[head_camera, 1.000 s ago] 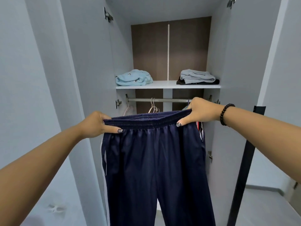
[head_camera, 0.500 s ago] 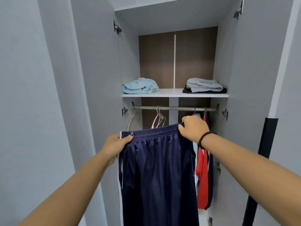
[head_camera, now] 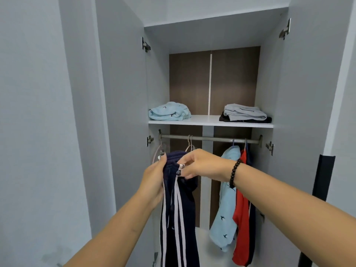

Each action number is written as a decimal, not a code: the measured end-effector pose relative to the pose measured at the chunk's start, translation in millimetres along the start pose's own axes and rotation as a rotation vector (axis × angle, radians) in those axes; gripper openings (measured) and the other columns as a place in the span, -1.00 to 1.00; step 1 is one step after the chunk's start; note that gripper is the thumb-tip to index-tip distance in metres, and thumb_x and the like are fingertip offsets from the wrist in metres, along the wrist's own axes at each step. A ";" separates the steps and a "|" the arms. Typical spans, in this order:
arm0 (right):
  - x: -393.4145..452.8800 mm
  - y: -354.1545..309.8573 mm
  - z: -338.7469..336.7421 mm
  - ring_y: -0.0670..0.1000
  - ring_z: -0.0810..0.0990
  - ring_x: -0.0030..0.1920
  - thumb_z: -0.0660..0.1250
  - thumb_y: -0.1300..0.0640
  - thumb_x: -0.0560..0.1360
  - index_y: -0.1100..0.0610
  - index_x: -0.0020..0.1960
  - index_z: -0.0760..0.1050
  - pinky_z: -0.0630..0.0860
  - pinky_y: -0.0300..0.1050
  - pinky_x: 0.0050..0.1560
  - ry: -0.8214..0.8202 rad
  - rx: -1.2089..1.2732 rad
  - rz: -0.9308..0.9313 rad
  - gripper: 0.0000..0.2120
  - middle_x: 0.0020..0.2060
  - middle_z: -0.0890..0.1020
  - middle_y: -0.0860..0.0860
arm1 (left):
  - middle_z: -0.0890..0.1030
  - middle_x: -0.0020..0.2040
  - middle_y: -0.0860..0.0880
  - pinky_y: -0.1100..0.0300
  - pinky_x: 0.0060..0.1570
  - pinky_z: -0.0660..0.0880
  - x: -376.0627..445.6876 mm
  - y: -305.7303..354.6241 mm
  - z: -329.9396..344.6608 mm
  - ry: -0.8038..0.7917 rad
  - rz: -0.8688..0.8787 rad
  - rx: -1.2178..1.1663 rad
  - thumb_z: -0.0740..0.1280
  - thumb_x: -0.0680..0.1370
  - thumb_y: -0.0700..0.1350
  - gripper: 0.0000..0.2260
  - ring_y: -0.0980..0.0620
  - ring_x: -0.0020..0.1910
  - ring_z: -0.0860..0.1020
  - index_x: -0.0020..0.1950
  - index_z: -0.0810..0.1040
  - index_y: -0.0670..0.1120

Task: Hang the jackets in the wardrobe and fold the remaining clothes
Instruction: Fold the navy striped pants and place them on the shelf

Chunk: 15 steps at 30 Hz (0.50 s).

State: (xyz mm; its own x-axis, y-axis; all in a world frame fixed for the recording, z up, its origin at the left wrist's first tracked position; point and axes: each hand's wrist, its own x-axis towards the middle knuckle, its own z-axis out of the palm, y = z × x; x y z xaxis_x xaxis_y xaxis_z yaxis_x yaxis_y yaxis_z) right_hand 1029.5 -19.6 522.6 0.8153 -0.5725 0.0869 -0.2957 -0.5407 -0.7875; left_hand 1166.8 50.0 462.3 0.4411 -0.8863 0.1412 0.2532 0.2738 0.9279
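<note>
Trousers [head_camera: 179, 209] bunched, between both hands' fingers [head_camera: 185, 171]

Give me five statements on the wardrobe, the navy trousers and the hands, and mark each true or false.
1. Both hands hold the navy track trousers at the waistband. True: left hand and right hand meet there.
2. The trousers are spread out wide. False: they are folded lengthwise, white side stripes together.
3. A light blue jacket hangs from the rail. True.
4. The shelf holds nothing. False: a light blue bundle lies at its left, a grey garment on a dark one at its right.
5. The bead bracelet is on the left wrist. False: the right.
</note>
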 end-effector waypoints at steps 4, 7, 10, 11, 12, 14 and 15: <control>-5.2 -16.5 -6.3 -0.10 0.52 -0.12 0.38 0.07 0.51 0.04 -0.09 0.62 0.50 -0.16 -0.03 0.203 -0.329 -0.216 -0.93 -0.12 0.57 -0.02 | 0.68 0.06 -0.17 0.07 0.02 0.58 -4.4 20.0 -2.2 -0.141 0.168 0.116 0.15 0.66 0.02 -0.68 -0.13 0.06 0.66 0.15 0.64 -0.08; -0.9 -29.4 -6.9 -0.09 0.36 0.17 0.40 0.02 0.49 -0.08 -0.12 0.56 0.29 -0.20 0.22 0.320 -0.345 -0.339 -0.97 0.04 0.41 -0.11 | 0.68 0.07 -0.16 0.10 0.03 0.59 -8.9 27.2 -1.3 -0.179 0.237 0.125 0.18 0.65 0.04 -0.71 -0.11 0.07 0.65 0.18 0.63 -0.04; 2.6 -38.3 -6.2 -0.08 0.43 0.22 0.41 0.03 0.48 -0.10 -0.22 0.51 0.28 0.07 0.37 0.303 -0.354 -0.339 -0.87 0.10 0.51 -0.12 | 0.67 0.08 -0.21 0.03 0.09 0.58 -11.1 32.8 -2.0 -0.162 0.190 0.076 0.14 0.65 0.08 -0.65 -0.15 0.09 0.64 0.17 0.64 -0.06; 3.4 -39.9 -4.7 -0.06 0.48 0.18 0.41 0.03 0.48 -0.07 -0.22 0.52 0.31 0.12 0.34 0.303 -0.358 -0.334 -0.88 0.07 0.55 -0.10 | 0.66 0.08 -0.23 0.02 0.09 0.58 -11.6 34.0 -3.5 -0.152 0.151 0.055 0.12 0.64 0.11 -0.60 -0.16 0.09 0.64 0.16 0.65 -0.07; 4.4 -40.4 -2.8 -0.04 0.52 0.13 0.43 0.03 0.46 -0.03 -0.20 0.56 0.34 0.14 0.31 0.311 -0.351 -0.328 -0.90 0.03 0.58 -0.08 | 0.66 0.09 -0.24 0.03 0.06 0.59 -11.8 34.2 -6.4 -0.162 0.109 0.011 0.09 0.63 0.15 -0.55 -0.15 0.08 0.65 0.18 0.64 -0.10; 4.5 -39.9 -0.2 -0.03 0.56 0.01 0.48 0.01 0.41 0.04 -0.19 0.60 0.44 0.10 0.21 0.336 -0.312 -0.325 -0.87 -0.07 0.62 -0.05 | 0.65 0.11 -0.24 0.08 -0.01 0.59 -15.3 33.7 -14.3 -0.248 0.051 -0.081 0.11 0.60 0.19 -0.50 -0.13 0.08 0.64 0.25 0.59 -0.14; 3.6 -39.6 1.1 -0.04 0.58 -0.07 0.51 0.01 0.37 0.04 -0.22 0.60 0.50 0.04 0.14 0.346 -0.286 -0.326 -0.85 -0.12 0.63 -0.03 | 0.64 0.13 -0.23 0.10 -0.01 0.59 -18.1 32.7 -18.1 -0.309 0.049 -0.087 0.16 0.58 0.17 -0.53 -0.12 0.10 0.64 0.26 0.59 -0.13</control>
State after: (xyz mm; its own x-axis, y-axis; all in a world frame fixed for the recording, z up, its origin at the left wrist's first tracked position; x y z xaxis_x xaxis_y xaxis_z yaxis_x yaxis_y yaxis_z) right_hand 1044.7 0.4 553.4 0.6904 -0.4903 0.5319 -0.2181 -0.8421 -0.4932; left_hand 1182.6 81.7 483.8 0.1761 -0.9390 0.2955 0.3163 0.3382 0.8863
